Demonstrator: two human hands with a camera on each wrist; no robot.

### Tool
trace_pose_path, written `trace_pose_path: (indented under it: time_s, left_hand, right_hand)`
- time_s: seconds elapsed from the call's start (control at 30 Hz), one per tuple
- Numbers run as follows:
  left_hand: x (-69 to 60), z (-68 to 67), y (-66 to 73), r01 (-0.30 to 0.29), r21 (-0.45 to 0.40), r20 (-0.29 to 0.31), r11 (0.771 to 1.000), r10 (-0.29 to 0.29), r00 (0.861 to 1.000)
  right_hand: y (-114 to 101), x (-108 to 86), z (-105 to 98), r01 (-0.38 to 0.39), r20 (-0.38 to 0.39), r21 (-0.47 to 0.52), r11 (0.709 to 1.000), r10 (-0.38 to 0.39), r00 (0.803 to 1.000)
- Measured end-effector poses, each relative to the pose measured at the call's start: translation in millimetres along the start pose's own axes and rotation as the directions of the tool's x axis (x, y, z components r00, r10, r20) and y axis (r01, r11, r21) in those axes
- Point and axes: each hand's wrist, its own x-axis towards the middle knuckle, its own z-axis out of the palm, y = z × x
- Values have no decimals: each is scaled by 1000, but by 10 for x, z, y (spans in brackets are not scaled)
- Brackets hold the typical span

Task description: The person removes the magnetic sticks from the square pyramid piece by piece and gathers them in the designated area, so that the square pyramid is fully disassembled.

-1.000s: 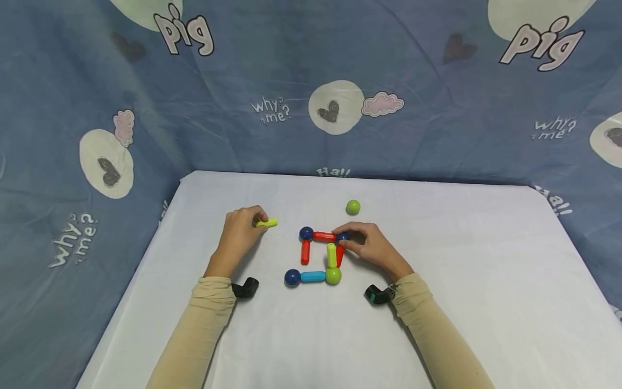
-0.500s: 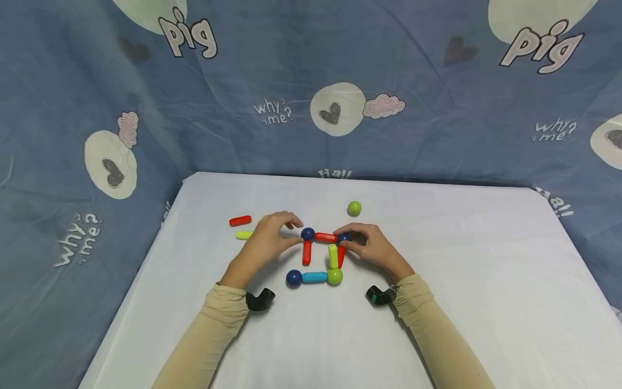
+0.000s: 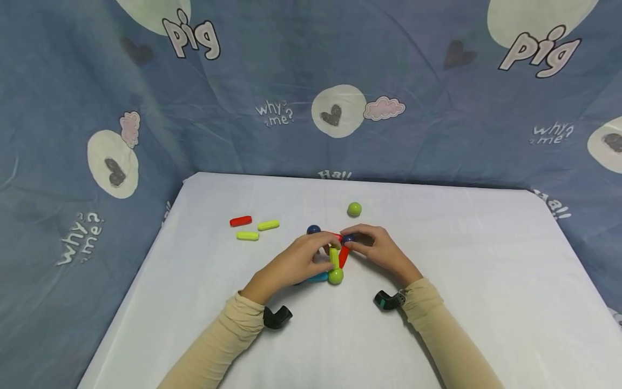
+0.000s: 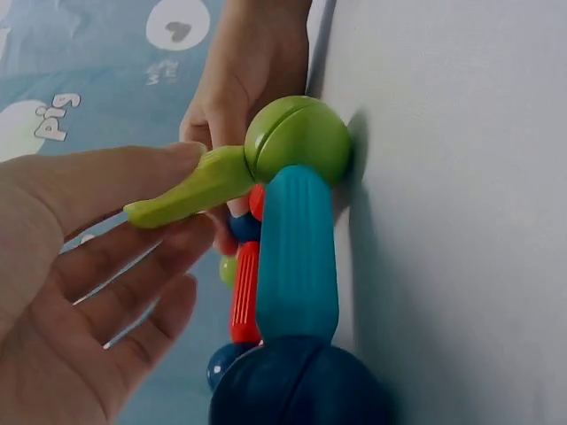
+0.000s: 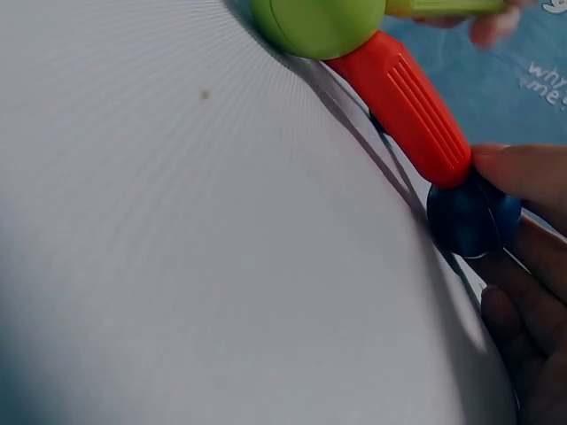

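Left hand, head view: the left hand (image 3: 298, 265) pinches the lime stick (image 3: 334, 258) between thumb and fingers.
Lime stick, head view: joined at its near end to a green ball (image 3: 336, 276).
Right hand, head view: the right hand (image 3: 384, 251) pinches a blue ball (image 3: 347, 239), from which a red stick (image 3: 344, 257) runs to the green ball.
Partly hidden, head view: a blue stick (image 3: 318, 277), a second blue ball (image 3: 313, 229) and a second red stick (image 3: 336, 235), by the left hand.
Loose pieces, head view: a third red stick (image 3: 240, 221) and two yellow sticks (image 3: 268, 225) at left on the white table (image 3: 486, 270); a spare green ball (image 3: 355, 209) beyond the right hand.
Left wrist view: thumb against the lime stick, lower fingers spread; the blue stick links the green ball to a large blue ball (image 4: 301, 385).
Right wrist view: thumb and fingers hold the blue ball, the red stick touching it.
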Motion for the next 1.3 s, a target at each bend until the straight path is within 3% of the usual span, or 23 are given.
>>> trace_pose_path:
  time_s: [0.13, 0.27, 0.47, 0.63, 0.83, 1.07, 1.3]
  left_hand:
    - [-3, -18, 11, 28, 5, -12, 1000, -28, 1000]
    - [-38, -64, 23, 74, 41, 18, 996, -75, 997]
    - [-58, -103, 20, 132, 55, 71, 990, -136, 988]
    - [-60, -112, 12, 143, 51, 90, 988, -147, 985]
    - [-55, -112, -20, 155, 63, 92, 986, -160, 983]
    - [-56, -102, -44, 144, 74, 81, 987, -150, 985]
    - [-53, -87, -45, 146, 81, 82, 986, -153, 985]
  right_hand:
    - [11, -75, -42, -15, -34, -28, 999, 14, 999]
    - [15, -135, -61, 8, -79, -51, 999, -12, 997]
    - [-70, -158, -6, 190, -144, -18, 982, -190, 971]
    - [-234, -134, 81, 277, -34, -5, 961, -277, 960]
    - [-320, -138, 155, 197, 135, -77, 977, -185, 973]
    - [-296, -143, 238, 189, 219, -166, 968, -151, 964]
    - [-244, -147, 277, 155, 217, -103, 982, -130, 967]
